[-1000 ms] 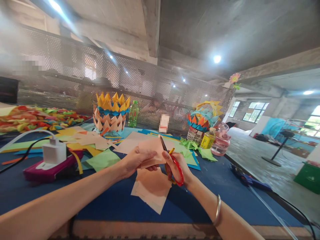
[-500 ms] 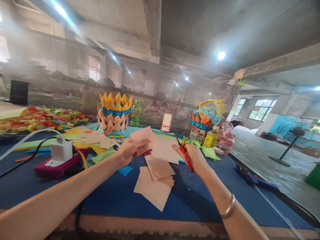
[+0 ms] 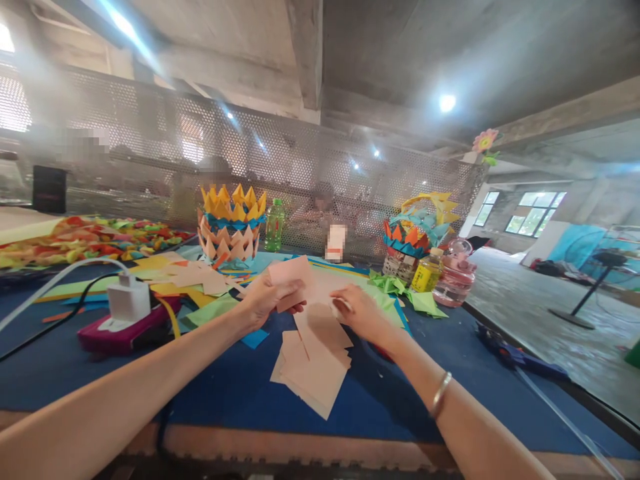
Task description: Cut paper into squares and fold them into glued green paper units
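Observation:
My left hand (image 3: pixel 267 300) pinches a small peach paper piece (image 3: pixel 290 275) and holds it just above the blue table (image 3: pixel 225 393). My right hand (image 3: pixel 363 317) lies palm down to its right, fingertips on a larger peach sheet (image 3: pixel 320 327). That sheet overlaps a loose pile of peach squares (image 3: pixel 313 377) in front of me. The red-handled scissors are not clearly visible; only a trace of red (image 3: pixel 383 351) shows under my right wrist. A bangle sits on my right forearm.
A magenta power strip (image 3: pixel 120 333) with a white charger (image 3: pixel 129 303) lies left. Two paper baskets (image 3: pixel 231 223) (image 3: pixel 415 237), a green bottle (image 3: pixel 275 227), a yellow bottle (image 3: pixel 424 275) and a pink jar (image 3: pixel 453 277) stand behind. A blue glue gun (image 3: pixel 515 357) lies right. A person sits behind the mesh screen.
The cut piece came away in my left hand. My right hand has dropped from holding the scissors upright down onto the peach sheet, and the scissors are out of sight.

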